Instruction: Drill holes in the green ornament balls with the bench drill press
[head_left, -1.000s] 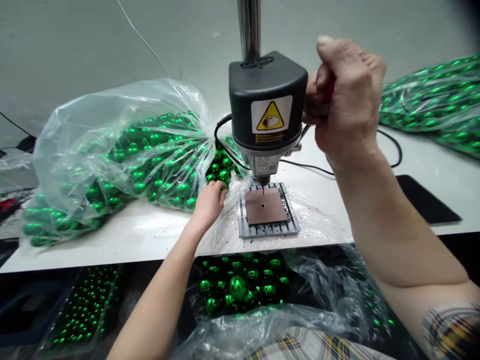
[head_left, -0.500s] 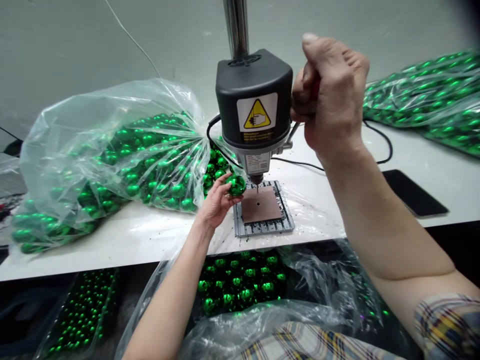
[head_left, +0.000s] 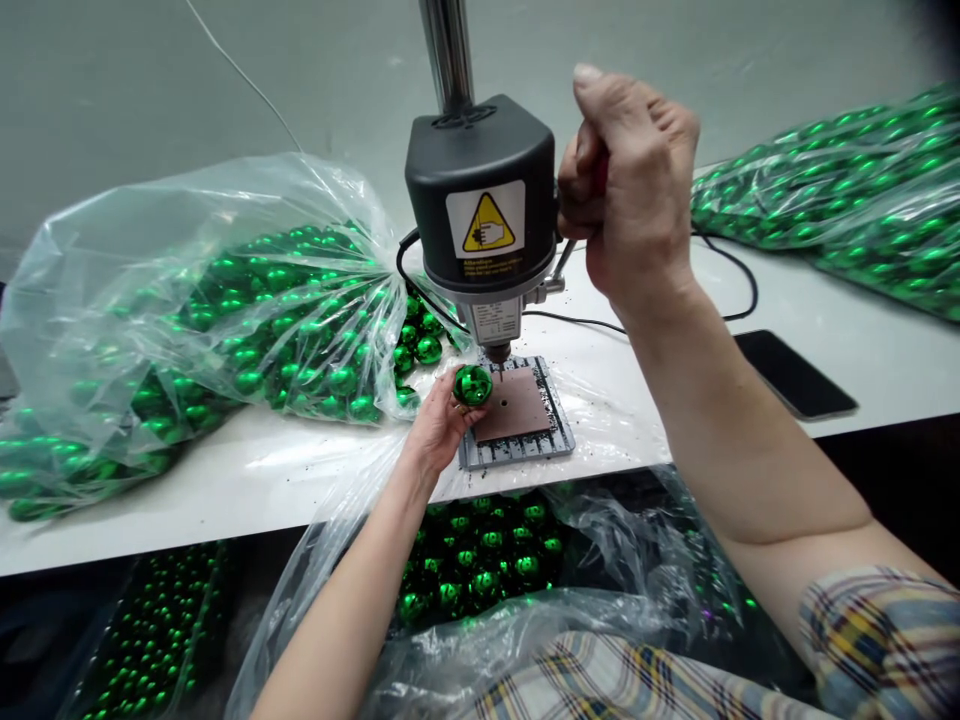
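Gripped between the thumb and fingertips of the left hand (head_left: 439, 425), one green ball (head_left: 472, 385) was held at the left edge of the brown plate (head_left: 517, 405), just under and slightly left of the drill bit (head_left: 499, 352). Whether the ball touched the bit could not be told. The right hand (head_left: 626, 200) was closed in a fist round the red-handled lever (head_left: 601, 172) on the right side of the black drill head (head_left: 484, 195), thumb uppermost.

The brown plate lay on a ribbed grey base (head_left: 517, 448) that sat close to the near edge of the white table (head_left: 225, 480). Dark chips were scattered round the base. To the left, a large clear bag of green balls (head_left: 202, 300) reached almost to the drill, its open mouth just beside the left hand, leaving only a narrow gap there. To the right of the base the table was open as far as a black phone (head_left: 795, 372). Further bags of green balls (head_left: 832, 190) lay at the far right. Below the near edge, an open bag (head_left: 480, 560) held more green balls directly beneath the base.
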